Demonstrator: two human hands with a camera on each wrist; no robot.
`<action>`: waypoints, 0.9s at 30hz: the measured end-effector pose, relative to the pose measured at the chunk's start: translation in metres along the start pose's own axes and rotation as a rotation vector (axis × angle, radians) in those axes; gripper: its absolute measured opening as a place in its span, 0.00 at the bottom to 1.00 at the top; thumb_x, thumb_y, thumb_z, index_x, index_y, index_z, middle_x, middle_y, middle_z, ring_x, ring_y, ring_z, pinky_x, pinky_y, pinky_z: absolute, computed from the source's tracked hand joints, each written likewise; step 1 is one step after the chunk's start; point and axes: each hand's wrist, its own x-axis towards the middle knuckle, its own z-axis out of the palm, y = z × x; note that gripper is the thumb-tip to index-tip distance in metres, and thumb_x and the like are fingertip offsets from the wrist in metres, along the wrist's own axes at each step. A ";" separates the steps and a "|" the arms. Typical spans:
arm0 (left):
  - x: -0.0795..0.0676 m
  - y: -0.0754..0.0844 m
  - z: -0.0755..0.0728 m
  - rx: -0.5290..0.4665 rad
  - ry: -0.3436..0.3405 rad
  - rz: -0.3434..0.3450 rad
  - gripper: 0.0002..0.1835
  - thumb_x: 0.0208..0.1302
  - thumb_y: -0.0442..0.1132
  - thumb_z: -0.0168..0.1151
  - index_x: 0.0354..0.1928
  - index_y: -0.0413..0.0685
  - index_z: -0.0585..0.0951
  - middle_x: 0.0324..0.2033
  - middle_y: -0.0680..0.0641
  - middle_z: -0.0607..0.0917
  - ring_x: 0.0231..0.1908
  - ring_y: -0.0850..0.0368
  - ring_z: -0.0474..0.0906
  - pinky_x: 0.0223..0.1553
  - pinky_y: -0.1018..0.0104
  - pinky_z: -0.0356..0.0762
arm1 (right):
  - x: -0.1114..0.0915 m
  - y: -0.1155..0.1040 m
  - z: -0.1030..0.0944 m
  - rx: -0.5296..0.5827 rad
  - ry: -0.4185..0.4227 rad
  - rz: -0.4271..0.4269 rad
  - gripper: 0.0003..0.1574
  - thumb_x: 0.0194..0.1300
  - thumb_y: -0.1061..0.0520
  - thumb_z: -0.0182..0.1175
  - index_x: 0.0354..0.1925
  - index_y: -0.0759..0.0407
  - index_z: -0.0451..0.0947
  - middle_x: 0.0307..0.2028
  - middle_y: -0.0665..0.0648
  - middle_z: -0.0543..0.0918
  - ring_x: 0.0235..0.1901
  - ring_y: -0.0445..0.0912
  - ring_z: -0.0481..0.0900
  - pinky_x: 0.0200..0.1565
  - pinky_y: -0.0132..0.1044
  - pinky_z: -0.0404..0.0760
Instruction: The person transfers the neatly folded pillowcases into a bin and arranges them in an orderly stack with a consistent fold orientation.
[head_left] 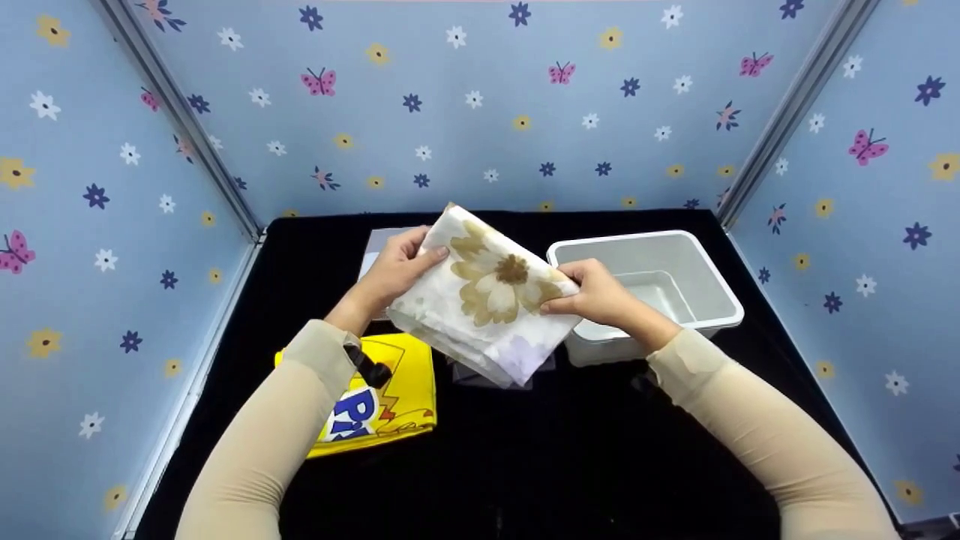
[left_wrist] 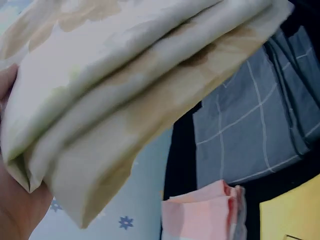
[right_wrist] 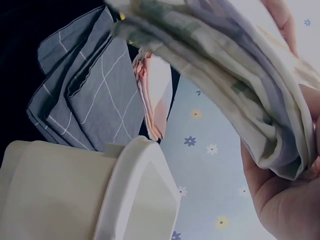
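Both hands hold up a folded white cloth (head_left: 502, 300) printed with a large brown-and-cream flower and a patch of lilac. At its upper left side, my left hand (head_left: 401, 268) grips the edge, thumb on the front face. My right hand (head_left: 596, 292) pinches the right corner, near the white plastic bin (head_left: 720, 300). Several stacked layers of the cloth (right_wrist: 225, 80) show from underneath in the right wrist view. The cloth is tilted and clear of the table. Below my left forearm lies a folded yellow cloth (head_left: 409, 379) with blue lettering.
A folded grey cloth with white check lines (left_wrist: 240, 125) lies under the held cloth, mostly hidden in the head view. Beside it is a folded pink-and-white cloth (left_wrist: 197, 215). The black table covering (head_left: 525, 465) is bounded by blue flower-patterned walls (head_left: 480, 97).
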 end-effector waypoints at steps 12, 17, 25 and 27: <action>0.018 0.033 0.003 0.058 -0.027 0.053 0.06 0.80 0.35 0.62 0.51 0.42 0.84 0.36 0.51 0.90 0.30 0.59 0.87 0.31 0.68 0.88 | 0.000 0.008 0.004 0.162 0.027 0.025 0.18 0.54 0.67 0.80 0.43 0.74 0.88 0.31 0.50 0.92 0.29 0.38 0.88 0.34 0.29 0.88; 0.023 0.044 0.003 0.036 -0.015 0.063 0.05 0.80 0.36 0.62 0.50 0.44 0.84 0.36 0.51 0.90 0.29 0.59 0.87 0.30 0.68 0.88 | 0.000 0.012 0.007 0.240 0.101 0.005 0.19 0.53 0.68 0.80 0.44 0.74 0.88 0.33 0.47 0.91 0.32 0.38 0.87 0.37 0.29 0.87; 0.028 0.057 0.002 0.025 0.029 0.087 0.05 0.81 0.37 0.62 0.49 0.45 0.85 0.37 0.49 0.89 0.31 0.59 0.86 0.32 0.68 0.87 | 0.001 0.014 0.017 0.359 0.223 0.043 0.23 0.52 0.69 0.79 0.47 0.69 0.86 0.34 0.44 0.90 0.33 0.38 0.85 0.39 0.30 0.86; 0.029 0.058 0.002 0.013 0.036 0.099 0.05 0.81 0.37 0.62 0.49 0.46 0.85 0.37 0.49 0.89 0.31 0.59 0.86 0.32 0.68 0.87 | 0.001 0.016 0.020 0.372 0.232 0.055 0.27 0.51 0.69 0.80 0.51 0.69 0.85 0.36 0.44 0.90 0.34 0.39 0.86 0.39 0.30 0.86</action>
